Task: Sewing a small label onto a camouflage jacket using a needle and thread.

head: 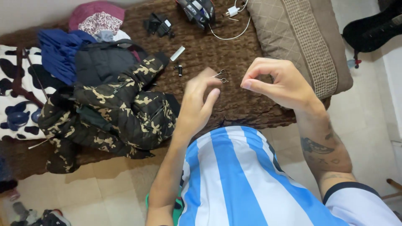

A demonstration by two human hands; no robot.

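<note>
Left hand (200,102) spread just beside scissors (221,76); right hand (278,83) pinched shut, empty as far as seen. Bare bed (234,50) between jacket (121,109) and pillow (301,37).

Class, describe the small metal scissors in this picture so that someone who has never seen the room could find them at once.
Start at the brown blanket covering the bed. Just past the camouflage jacket, the left hand is raised, and the scissors sit at its fingertips. They are tiny, silver, with two ring handles, unlike the black items nearby.
</note>
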